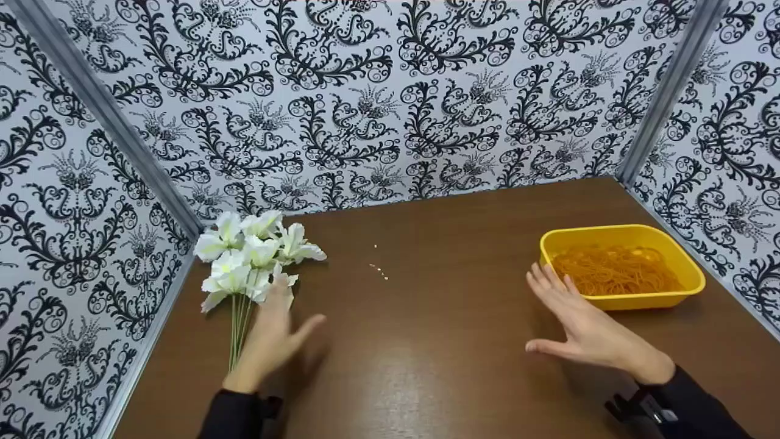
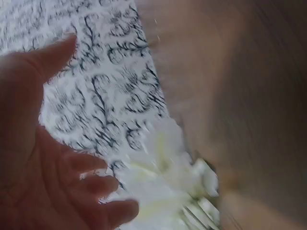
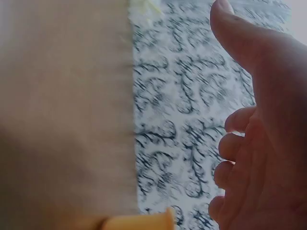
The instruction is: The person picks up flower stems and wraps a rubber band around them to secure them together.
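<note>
Several white artificial flowers (image 1: 228, 274) with long green stems lie in a bunch at the left of the brown table. My left hand (image 1: 271, 332), blurred in the head view, is over the right side of the bunch with thumb spread and nothing in its grasp. White petals (image 2: 158, 187) show beyond its fingers in the left wrist view. On the right, a yellow plastic tub (image 1: 646, 302) holds a tangle of orange rubber bands (image 1: 615, 271). My right hand (image 1: 585, 332) is at the tub's near left corner, fingers extended and thumb apart, holding nothing.
A few small pale bits (image 1: 379, 269) lie on the brown tabletop (image 1: 420, 317) between the hands. Patterned black-and-white panels (image 1: 365, 110) rise behind the table and along both sides, joined by grey metal posts (image 1: 670, 91) at the corners.
</note>
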Motion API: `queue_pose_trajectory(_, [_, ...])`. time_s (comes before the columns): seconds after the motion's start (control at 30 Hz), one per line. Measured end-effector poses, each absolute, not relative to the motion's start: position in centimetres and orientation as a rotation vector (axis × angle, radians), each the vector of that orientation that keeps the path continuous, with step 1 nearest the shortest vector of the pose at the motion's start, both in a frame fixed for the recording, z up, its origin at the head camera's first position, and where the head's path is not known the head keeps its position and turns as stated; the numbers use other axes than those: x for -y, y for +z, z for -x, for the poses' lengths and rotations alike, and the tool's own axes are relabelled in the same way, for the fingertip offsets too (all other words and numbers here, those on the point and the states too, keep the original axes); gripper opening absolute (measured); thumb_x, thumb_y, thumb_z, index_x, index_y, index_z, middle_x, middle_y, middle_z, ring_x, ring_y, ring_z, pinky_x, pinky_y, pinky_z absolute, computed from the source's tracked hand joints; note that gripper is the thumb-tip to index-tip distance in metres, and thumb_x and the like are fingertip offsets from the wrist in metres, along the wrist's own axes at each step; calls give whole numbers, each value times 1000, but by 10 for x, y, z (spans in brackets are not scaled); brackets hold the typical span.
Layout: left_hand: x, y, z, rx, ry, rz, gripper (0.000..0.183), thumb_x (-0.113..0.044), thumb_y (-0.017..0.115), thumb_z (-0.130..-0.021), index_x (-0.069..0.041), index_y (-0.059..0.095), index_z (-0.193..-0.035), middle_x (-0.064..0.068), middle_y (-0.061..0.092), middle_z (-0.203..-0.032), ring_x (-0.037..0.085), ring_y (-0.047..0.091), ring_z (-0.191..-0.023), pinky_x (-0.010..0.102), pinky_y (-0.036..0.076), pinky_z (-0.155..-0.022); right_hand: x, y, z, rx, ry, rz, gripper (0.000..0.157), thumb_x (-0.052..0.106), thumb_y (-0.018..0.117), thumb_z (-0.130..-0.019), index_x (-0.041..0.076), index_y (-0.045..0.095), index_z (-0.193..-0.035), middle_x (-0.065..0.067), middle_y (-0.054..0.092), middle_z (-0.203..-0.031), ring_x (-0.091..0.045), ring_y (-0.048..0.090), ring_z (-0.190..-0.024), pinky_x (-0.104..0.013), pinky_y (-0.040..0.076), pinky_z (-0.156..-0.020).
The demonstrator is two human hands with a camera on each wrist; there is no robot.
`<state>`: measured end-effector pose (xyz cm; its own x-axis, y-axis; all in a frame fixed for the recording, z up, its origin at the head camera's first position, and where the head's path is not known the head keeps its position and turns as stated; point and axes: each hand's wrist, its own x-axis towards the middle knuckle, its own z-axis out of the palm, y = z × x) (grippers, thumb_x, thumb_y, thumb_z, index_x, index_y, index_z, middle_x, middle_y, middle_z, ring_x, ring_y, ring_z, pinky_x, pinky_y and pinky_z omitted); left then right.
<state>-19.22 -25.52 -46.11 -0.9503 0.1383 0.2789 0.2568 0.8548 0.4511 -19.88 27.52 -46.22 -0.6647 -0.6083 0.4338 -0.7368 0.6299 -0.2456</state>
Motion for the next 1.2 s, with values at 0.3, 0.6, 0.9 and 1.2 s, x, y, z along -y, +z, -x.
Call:
queue_pose_trajectory(0.3, [322, -448, 203, 2929, -793, -219, 136, -52, 82, -80, 23, -10, -146, 45, -22, -149, 59, -19, -140, 64, -8, -116, -268, -475, 197, 2520, 649, -1149, 100, 46, 81, -84, -4, 30, -155, -29, 22, -160, -18, 2, -154, -29, -5, -123])
queue_pose_trajectory(0.6, [337, -454, 223, 3125, -685, -321, 88, -56, 84, -75, 21, 52, -100, 44, 56, -107, 51, 59, -97, 61, 48, -93, -256, -481, 201, 2601, 746, -1184, 97, 44, 78, -88, 3, 26, -158, -25, 19, -162, -20, 5, -153, -26, -3, -122])
queue_pose_trajectory(0.9, [333, -452, 242, 3120, -732, -490, 71, -50, 88, -73, 11, 61, -99, 28, 64, -102, 33, 59, -81, 52, 54, -74, -251, -486, 205, 2725, 788, -1139, 97, 53, 75, -87, -1, 32, -155, -22, 21, -162, -21, 9, -152, -20, -5, -120])
queue_pose_trajectory(1.2, [332, -462, 252, 2955, -1344, -463, 59, -23, 81, -83, 22, 56, -112, 32, 66, -98, 37, 67, -81, 42, 58, -74, -237, -496, 216, 2849, 855, -1162, 97, 56, 72, -89, -7, 34, -152, -29, 28, -158, -46, 23, -147, -27, 0, -120])
